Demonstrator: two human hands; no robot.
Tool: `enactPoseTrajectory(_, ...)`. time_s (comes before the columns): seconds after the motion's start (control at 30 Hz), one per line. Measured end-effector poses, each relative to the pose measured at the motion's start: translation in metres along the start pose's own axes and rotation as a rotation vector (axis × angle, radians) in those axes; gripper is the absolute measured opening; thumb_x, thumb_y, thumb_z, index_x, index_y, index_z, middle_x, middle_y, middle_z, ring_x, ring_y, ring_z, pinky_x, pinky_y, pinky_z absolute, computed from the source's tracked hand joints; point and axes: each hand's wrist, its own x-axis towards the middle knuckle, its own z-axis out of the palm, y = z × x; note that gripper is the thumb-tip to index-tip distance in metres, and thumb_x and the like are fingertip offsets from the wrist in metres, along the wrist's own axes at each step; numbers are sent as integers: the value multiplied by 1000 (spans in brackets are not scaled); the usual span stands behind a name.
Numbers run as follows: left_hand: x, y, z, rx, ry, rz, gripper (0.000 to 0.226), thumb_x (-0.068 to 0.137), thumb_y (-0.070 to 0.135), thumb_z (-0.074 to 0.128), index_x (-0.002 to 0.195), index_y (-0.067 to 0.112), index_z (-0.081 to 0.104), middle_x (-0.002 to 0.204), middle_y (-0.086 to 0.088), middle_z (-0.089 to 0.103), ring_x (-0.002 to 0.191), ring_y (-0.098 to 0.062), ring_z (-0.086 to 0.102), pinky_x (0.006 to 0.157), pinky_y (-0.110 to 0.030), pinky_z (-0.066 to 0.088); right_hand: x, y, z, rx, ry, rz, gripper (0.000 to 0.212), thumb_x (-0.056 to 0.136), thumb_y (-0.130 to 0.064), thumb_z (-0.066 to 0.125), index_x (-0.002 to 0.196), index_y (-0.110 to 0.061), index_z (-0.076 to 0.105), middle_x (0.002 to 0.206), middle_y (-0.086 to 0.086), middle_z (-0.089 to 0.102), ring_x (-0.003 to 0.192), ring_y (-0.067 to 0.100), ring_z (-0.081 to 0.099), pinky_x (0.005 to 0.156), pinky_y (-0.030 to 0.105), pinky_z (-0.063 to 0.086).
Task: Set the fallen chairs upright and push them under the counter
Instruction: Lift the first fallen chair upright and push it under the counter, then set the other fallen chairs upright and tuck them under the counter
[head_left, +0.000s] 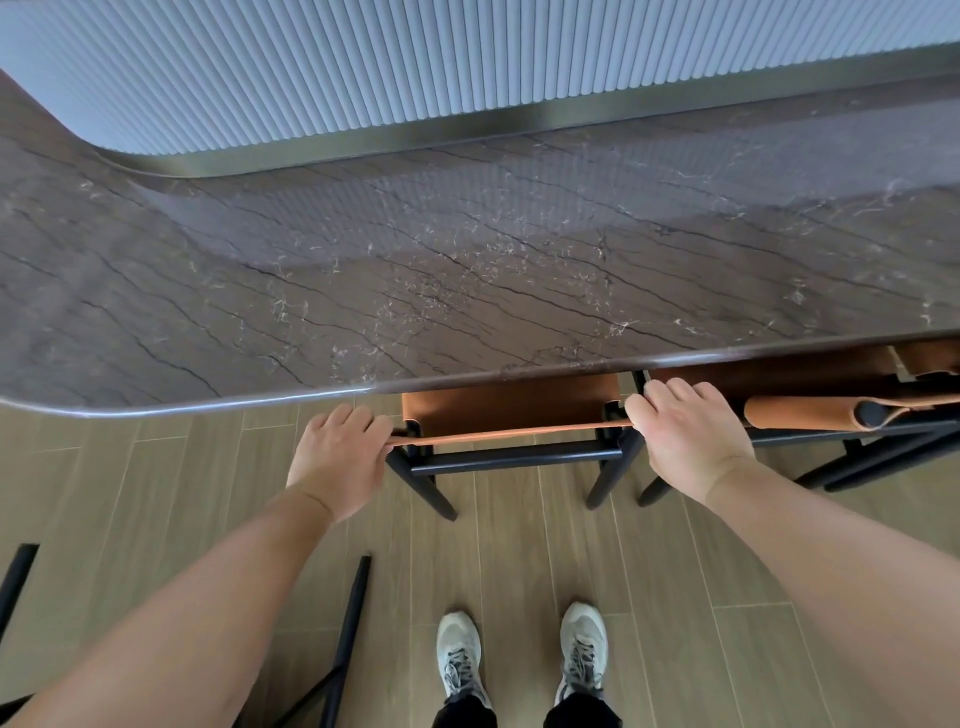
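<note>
From the head view, a dark veined stone tabletop (467, 270) spans the scene, with a ribbed pale wall (415, 67) beyond it and wood-plank floor (519, 561) near. An upright chair (511, 415) sits part-way under its near edge. The left hand (337, 457) and right hand (685, 431) curl their fingers over the backrest's top corners. A second chair (810, 410) stands to the right.

Glossy veined stone counter (467, 270), tan leather chair (511, 410) on matt black frame, wood-look floor (519, 545).
</note>
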Motion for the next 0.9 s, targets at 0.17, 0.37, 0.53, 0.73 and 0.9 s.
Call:
enactPoseTrajectory(0.17,0,17,-4,-52,-7,-28,12,88,31,64,85,22,58,78,6,52,73,-18,49,68,-34,47,1,-3,-5,-6,-65,32,24,66,-2,70,82,-13,56,70,3,51,63,24,46,56,34,30)
enactPoseTrajectory(0.37,3,53,-39,-360,-25,-149,25,92,47,56,108,28,57,102,14,52,96,-10,47,85,-29,41,10,-12,-29,147,-86,21,22,86,-31,63,102,-18,57,94,1,60,87,22,59,74,34,47)
enactPoseTrajectory(0.53,2,88,-91,-1062,60,-476,20,84,51,59,97,36,60,92,16,64,90,-2,60,76,-19,44,30,-43,-72,652,-166,118,38,93,-43,54,125,-24,52,118,-8,51,108,15,49,83,30,41)
enactPoseTrajectory(0.73,-21,90,-126,-1622,218,-766,31,81,43,59,101,21,67,94,-4,73,86,-17,70,80,-37,53,51,-90,-122,1376,-241,330,26,93,-43,57,116,-32,52,108,-14,58,102,9,56,82,25,45)
enactPoseTrajectory(0.9,-67,74,-134,-1690,367,-884,36,82,44,53,103,19,66,92,-2,74,90,-23,71,76,-35,52,53,-130,-149,1657,-377,273,16,98,-35,55,113,-31,55,116,-3,60,109,16,58,96,36,49)
